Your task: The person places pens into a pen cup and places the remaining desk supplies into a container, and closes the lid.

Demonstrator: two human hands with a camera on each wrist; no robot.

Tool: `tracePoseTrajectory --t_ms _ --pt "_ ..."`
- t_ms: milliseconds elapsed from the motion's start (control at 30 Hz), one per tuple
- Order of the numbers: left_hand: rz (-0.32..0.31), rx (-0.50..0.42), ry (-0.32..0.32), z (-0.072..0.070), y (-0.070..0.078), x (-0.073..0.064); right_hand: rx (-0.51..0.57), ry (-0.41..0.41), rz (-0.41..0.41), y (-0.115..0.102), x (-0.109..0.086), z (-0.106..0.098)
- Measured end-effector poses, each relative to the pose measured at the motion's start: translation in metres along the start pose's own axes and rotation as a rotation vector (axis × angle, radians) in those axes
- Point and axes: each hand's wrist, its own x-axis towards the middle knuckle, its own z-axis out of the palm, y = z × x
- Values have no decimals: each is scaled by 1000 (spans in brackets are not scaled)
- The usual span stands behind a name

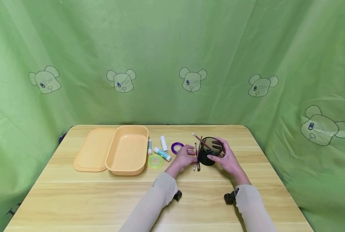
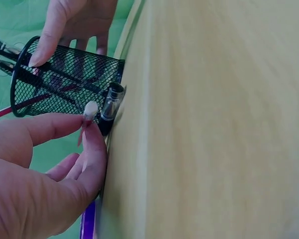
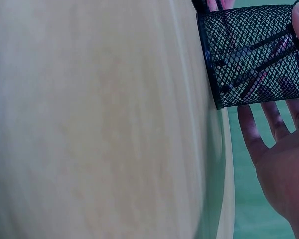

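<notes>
A black mesh pen cup (image 1: 206, 160) stands on the table, gripped by my right hand (image 1: 229, 160) with the thumb at the near side and fingers round the far side. Inside it leans a reddish pencil (image 1: 200, 140); two dark pens (image 2: 4, 59) also show there in the left wrist view. My left hand (image 1: 185, 157) is just left of the cup, thumb and finger pinching a pencil (image 2: 90, 108) near its white eraser end. A dark pen with a clip (image 2: 111, 104) lies on the table between that hand and the cup.
Left of my left hand lie a purple tape roll (image 1: 173, 148), a yellow-green tape roll (image 1: 151, 161) and three glue sticks (image 1: 164, 144). Farther left an orange plastic box (image 1: 127, 151) rests partly over its flat lid (image 1: 91, 151). Green curtain (image 1: 160, 103) surrounds the wooden table.
</notes>
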Motion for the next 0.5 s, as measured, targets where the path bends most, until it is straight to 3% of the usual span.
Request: tracePoseTrajectory --t_ms 500 --pt "-29 -232 -75 -19 7 -4 -15 -1 7 0 0 -1"
